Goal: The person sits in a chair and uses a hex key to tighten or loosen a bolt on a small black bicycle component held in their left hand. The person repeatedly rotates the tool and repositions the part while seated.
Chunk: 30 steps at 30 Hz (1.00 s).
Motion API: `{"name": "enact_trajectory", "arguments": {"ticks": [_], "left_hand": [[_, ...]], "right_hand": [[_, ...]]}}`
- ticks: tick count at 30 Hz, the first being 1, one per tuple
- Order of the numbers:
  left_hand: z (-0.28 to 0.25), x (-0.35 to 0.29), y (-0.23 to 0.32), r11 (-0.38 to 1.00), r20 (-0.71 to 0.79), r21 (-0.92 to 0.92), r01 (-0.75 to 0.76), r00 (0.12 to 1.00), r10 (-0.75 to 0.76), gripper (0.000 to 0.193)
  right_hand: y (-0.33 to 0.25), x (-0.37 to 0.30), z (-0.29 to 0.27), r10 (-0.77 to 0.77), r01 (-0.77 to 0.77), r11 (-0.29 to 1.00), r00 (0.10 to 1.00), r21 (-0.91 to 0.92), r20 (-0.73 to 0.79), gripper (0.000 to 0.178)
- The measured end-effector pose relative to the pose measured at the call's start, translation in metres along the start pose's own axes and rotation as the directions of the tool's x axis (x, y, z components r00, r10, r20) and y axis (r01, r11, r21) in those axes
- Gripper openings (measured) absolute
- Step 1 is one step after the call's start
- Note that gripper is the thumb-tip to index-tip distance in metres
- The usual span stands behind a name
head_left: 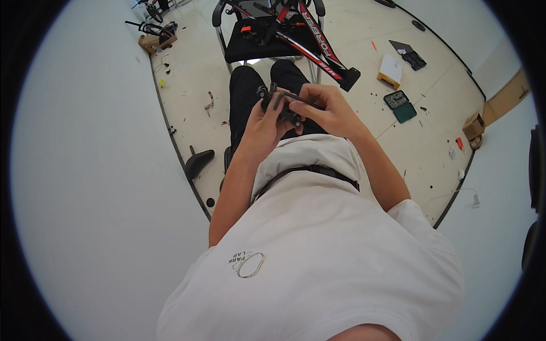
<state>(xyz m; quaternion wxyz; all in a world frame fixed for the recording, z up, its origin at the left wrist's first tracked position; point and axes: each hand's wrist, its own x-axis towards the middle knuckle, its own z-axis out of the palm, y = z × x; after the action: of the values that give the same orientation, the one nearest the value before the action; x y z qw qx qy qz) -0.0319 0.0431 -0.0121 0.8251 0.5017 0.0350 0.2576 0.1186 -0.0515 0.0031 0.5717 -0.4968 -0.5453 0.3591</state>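
Observation:
Above my lap, my left hand point(266, 126) is closed around a small black metal bike part point(290, 117) with rounded ends. Its exact kind is partly hidden by the fingers. My right hand point(327, 111) pinches a dark L-shaped hex key point(282, 98), whose short bent end lies over the part near the left fingers. Whether the key sits in a bolt cannot be made out. Both hands are close together, almost touching. Just beyond my knees a red, black and white bicycle frame point(318, 48) lies across a black chair point(239, 45).
A bike saddle point(199, 163) lies on the floor by the left wall. On the right are an open green case of small parts point(396, 100), a white and yellow box point(391, 70) and a dark open toolbox point(410, 55). Cardboard boxes point(473, 126) stand by the right wall.

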Motion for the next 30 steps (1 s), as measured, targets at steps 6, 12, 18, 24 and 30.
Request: {"name": "enact_trajectory", "arguments": {"ticks": [6,12,18,24,30], "left_hand": [[-0.002,-0.002,0.003,0.973,0.049,-0.230,-0.016,0.998,0.028,0.024],[-0.003,0.000,0.003,0.995,-0.081,0.079,-0.066,0.994,0.072,0.043],[-0.001,-0.003,0.010,0.959,-0.057,0.280,-0.046,0.996,0.064,0.043],[-0.002,0.000,0.007,0.926,-0.047,0.373,-0.051,0.996,0.074,0.035],[0.000,0.002,0.007,0.858,-0.086,0.510,-0.059,0.989,0.119,0.026]], "right_hand": [[-0.002,0.001,-0.001,-0.044,0.034,0.983,0.998,0.181,0.048,0.022],[-0.001,0.000,-0.004,-0.077,0.081,0.986,0.997,-0.145,0.029,0.023],[-0.004,0.001,-0.003,-0.029,0.038,0.981,0.999,-0.192,0.046,0.027],[-0.004,-0.002,0.007,-0.059,0.062,0.993,0.998,-0.102,0.025,0.026],[0.000,-0.001,0.009,-0.051,0.052,0.992,0.999,-0.113,0.007,0.034]]}}
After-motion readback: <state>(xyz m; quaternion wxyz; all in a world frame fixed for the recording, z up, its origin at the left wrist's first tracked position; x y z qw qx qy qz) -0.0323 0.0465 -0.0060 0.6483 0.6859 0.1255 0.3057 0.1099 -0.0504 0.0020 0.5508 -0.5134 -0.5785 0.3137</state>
